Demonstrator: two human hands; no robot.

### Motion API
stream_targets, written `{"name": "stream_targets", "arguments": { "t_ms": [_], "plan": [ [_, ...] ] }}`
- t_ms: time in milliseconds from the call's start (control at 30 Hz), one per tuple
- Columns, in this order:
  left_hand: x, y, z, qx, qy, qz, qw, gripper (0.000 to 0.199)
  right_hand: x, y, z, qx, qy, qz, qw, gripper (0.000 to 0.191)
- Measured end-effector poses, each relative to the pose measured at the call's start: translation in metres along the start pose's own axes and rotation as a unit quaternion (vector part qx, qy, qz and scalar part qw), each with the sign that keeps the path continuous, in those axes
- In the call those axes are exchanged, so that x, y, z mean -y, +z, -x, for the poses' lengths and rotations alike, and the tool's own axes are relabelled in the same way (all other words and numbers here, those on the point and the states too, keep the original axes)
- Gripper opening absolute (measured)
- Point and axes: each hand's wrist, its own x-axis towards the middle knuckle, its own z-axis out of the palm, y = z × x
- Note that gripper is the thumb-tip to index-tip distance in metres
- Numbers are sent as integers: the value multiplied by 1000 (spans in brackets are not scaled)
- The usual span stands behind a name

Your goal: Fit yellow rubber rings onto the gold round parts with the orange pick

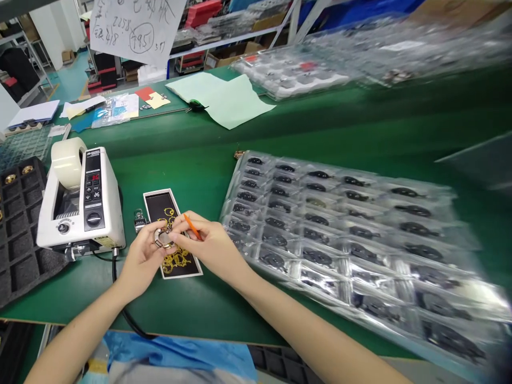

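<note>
Left hand (141, 261) and right hand (212, 250) are both curled in, pinching a small round metal ring (163, 238) between them, right above the black card (157, 206) (right's also gripping a thin orange stick (192, 226)).

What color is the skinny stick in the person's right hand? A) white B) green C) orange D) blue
C. The skinny stick pinched in the right hand is orange, and it sits just beside the round metal part held by the left hand.
</note>
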Motion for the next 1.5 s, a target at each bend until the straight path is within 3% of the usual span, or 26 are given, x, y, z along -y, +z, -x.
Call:
{"name": "stream_targets", "arguments": {
  "t_ms": [167,533,733,867,967,1067,1200,1267,1367,1500],
  "plan": [
    [2,0,1,4,6,-14,1000,41,-3,4,4,-31,-23,6,999,16],
    [2,1,1,2,27,-55,998,37,-5,13,9,-82,-118,134,981,14],
    [2,4,-1,-45,34,-86,995,33,-6,16,14,-80,-144,174,971,16],
    [4,6,-1,-85,39,-91,991,32,-6,17,15,-102,-120,222,962,8],
    [6,5,-1,-91,32,-77,992,33,-6,15,13,-55,-101,210,971,5],
    [9,3,-1,-78,23,-85,993,32,-6,12,10,-5,-105,189,976,16],
    [8,-2,-2,-24,36,-177,983,21,-4,10,11,-6,-125,218,968,15],
    [4,-4,-2,-16,67,-242,968,16,-1,8,12,-24,-166,232,958,12],
    [-3,-4,-2,-55,122,-292,947,15,5,3,16,-94,-267,238,929,5],
    [-10,-4,-4,-91,62,-201,973,17,11,4,27,-173,-405,314,841,12]
  ]
}}
